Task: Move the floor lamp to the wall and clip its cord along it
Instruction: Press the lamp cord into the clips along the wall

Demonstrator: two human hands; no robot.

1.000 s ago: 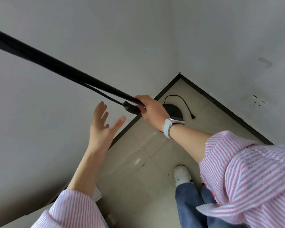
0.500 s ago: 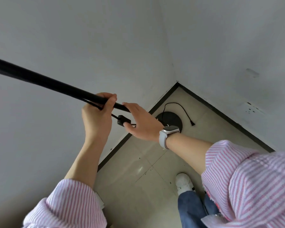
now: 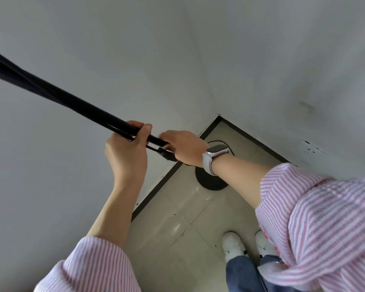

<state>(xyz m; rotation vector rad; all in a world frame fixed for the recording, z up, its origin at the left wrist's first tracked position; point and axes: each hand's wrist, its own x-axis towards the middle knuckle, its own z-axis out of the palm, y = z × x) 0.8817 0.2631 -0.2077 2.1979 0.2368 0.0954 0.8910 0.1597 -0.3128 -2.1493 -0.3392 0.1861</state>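
Note:
The floor lamp's black pole [image 3: 57, 95] runs from the upper left down towards the room corner. Its round black base [image 3: 209, 182] rests on the tiled floor close to both walls, partly behind my right forearm. My left hand [image 3: 126, 152] is wrapped around the pole, with the thin black cord [image 3: 152, 148] under its fingers. Just below it, my right hand [image 3: 183, 148] is closed around the pole and touches the small black switch box [image 3: 167, 155] on the cord. A short loop of cord [image 3: 216, 141] shows beyond the watch; the rest is hidden.
Two grey walls meet in the corner [image 3: 219, 115], with a dark skirting strip [image 3: 156, 187] along the floor. A white wall socket [image 3: 310, 147] sits low on the right wall. My white shoes [image 3: 233, 246] stand on the beige tiles below.
My left hand, open in the air a second ago, has taken hold of the pole. The right hand has stayed by the switch box. The view has tilted further down.

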